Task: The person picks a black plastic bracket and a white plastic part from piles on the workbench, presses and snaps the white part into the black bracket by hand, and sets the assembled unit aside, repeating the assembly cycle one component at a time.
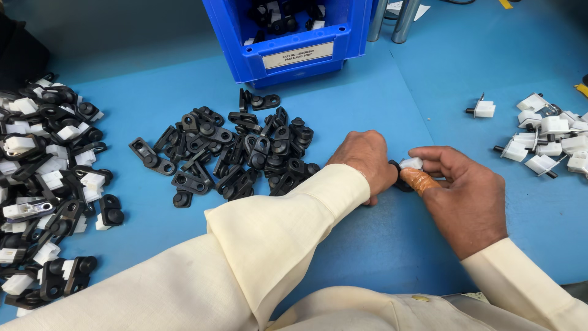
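My left hand is closed around a small black plastic bracket, mostly hidden inside the fist. My right hand, its thumb wrapped in tan tape, presses a small white plastic part against that bracket between thumb and forefinger. Both hands meet low over the blue table, right of a loose pile of black brackets. Both arms wear cream sleeves.
A blue bin holding more black and white pieces stands at the back. A heap of joined black-and-white pieces fills the left edge. Several white parts with pins lie at the right. Two metal posts rise behind.
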